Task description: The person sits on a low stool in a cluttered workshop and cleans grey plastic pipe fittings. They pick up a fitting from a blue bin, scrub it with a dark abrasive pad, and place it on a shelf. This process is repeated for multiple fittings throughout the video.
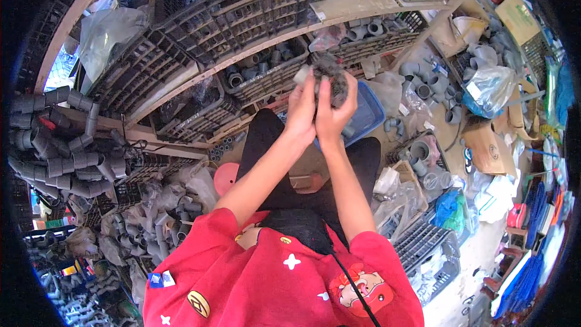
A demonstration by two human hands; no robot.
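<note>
Both my hands are raised together before me, wrists nearly touching. Between them is a dark grey, dusty bundle [335,82], blurred; I cannot tell exactly what it is. My left hand [302,106] is on its left side, close to a small whitish piece [301,74] at the fingertips. My right hand [338,104] cups the bundle from the right and below. Under the hands, partly hidden by them, stands a blue plastic basin [373,111] with some grey pieces in it.
Black plastic crates [268,75] with grey pipe fittings line the shelves ahead. Grey PVC elbows [438,86] lie on the floor at right, near a cardboard box [492,150]. Piled fittings [72,163] stand at left. A pink round object [225,178] is beside my leg.
</note>
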